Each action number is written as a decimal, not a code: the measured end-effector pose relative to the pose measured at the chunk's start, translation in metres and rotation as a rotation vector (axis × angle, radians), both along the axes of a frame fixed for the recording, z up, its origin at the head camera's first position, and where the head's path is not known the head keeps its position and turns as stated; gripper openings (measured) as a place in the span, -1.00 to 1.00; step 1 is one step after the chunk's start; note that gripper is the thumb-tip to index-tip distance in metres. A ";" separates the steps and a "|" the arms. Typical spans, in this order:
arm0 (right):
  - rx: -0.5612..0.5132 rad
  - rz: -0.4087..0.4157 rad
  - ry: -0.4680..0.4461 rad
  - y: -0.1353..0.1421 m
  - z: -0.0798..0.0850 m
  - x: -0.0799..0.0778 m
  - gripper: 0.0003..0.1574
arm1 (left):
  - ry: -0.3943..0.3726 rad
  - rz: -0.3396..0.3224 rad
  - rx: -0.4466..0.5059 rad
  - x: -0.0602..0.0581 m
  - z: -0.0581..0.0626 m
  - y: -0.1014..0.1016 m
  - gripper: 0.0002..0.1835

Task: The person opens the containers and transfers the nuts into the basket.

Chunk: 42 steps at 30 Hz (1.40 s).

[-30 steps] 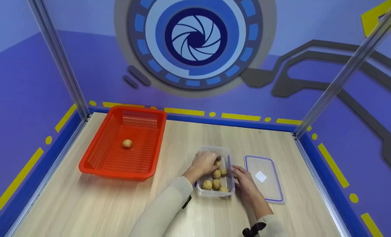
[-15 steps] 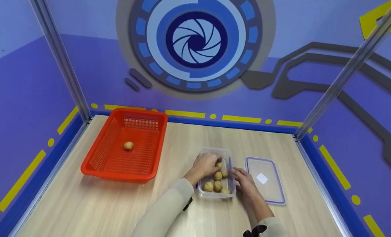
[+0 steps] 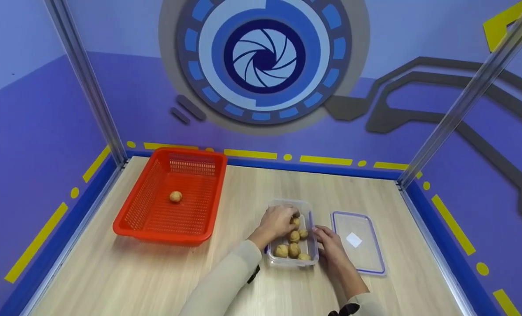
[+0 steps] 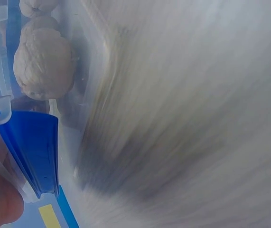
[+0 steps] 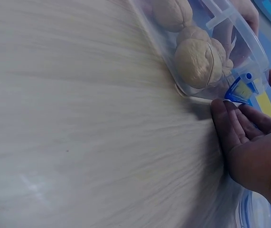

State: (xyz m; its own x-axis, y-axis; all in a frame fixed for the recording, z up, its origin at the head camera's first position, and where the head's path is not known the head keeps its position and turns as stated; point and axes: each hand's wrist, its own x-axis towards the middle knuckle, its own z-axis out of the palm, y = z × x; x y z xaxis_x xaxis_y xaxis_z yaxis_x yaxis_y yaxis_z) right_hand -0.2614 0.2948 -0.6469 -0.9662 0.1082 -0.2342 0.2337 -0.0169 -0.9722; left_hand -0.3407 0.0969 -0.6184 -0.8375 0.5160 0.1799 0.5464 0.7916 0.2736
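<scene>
In the head view, the left hand (image 3: 278, 220) bends its fingers over the far walnut (image 3: 295, 222) inside the clear box (image 3: 291, 263); I cannot tell whether they pinch it. The right hand (image 3: 332, 248), fingers loosely extended, touches the box's right wall. Light, steady bracing there should stop sliding; fingertips set low around the shell should curb rolling toward the nearer walnuts (image 3: 293, 250).

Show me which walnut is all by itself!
It's the walnut in the red basket, with no other walnut near it. The other walnuts you can see are together in the clear box.
</scene>
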 end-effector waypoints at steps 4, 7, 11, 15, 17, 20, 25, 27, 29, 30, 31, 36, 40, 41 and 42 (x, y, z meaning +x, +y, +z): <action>0.008 -0.014 0.007 0.001 0.001 -0.002 -0.37 | -0.008 0.007 0.005 -0.003 0.001 0.002 -0.72; 0.015 -0.022 0.010 0.000 0.002 -0.003 -0.37 | -0.013 0.000 0.011 -0.005 0.001 0.001 -0.72; 0.026 -0.015 0.016 -0.002 0.003 -0.004 -0.36 | -0.011 -0.008 0.027 -0.007 0.003 -0.002 -0.73; 0.038 -0.003 0.016 -0.003 0.005 -0.005 -0.36 | -0.019 -0.019 0.077 -0.010 0.006 -0.004 -0.75; 0.044 -0.009 0.020 -0.003 0.007 -0.006 -0.36 | -0.025 -0.034 0.121 -0.012 0.008 -0.005 -0.75; 0.048 -0.016 0.036 -0.003 0.008 -0.008 -0.33 | -0.048 -0.066 0.199 -0.016 0.013 -0.006 -0.75; 0.050 -0.008 0.039 -0.003 0.002 -0.004 -0.30 | -0.090 -0.122 0.242 -0.014 0.017 -0.009 -0.75; 0.062 -0.007 0.034 -0.003 -0.001 -0.001 -0.31 | -0.071 -0.154 0.226 -0.009 0.020 -0.011 -0.75; 0.068 -0.013 0.033 -0.002 -0.003 0.002 -0.32 | -0.030 -0.189 0.207 -0.005 0.026 -0.012 -0.75; 0.073 -0.012 0.039 -0.001 -0.003 0.002 -0.31 | -0.009 -0.205 0.206 -0.003 0.030 -0.013 -0.75; 0.076 -0.013 0.045 -0.001 -0.003 0.004 -0.30 | 0.010 -0.220 0.205 -0.001 0.035 -0.015 -0.74; 0.079 -0.019 0.048 -0.001 -0.004 0.005 -0.31 | 0.055 -0.272 0.245 0.009 0.060 -0.029 -0.73; 0.082 -0.031 0.053 -0.003 -0.004 0.006 -0.36 | 0.067 -0.290 0.290 0.020 0.081 -0.047 -0.74; 0.083 -0.033 0.053 -0.003 -0.005 0.006 -0.36 | 0.072 -0.291 0.300 0.022 0.086 -0.051 -0.74; 0.081 -0.035 0.053 -0.004 -0.005 0.005 -0.37 | 0.076 -0.293 0.310 0.025 0.091 -0.056 -0.75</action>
State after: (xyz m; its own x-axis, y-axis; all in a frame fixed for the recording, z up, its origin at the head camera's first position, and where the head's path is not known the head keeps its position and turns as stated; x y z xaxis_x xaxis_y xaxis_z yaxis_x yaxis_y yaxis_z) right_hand -0.2562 0.2910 -0.6519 -0.9723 0.1591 -0.1715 0.1821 0.0551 -0.9817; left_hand -0.3158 0.0407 -0.5272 -0.6418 0.6421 0.4192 0.7638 0.4863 0.4245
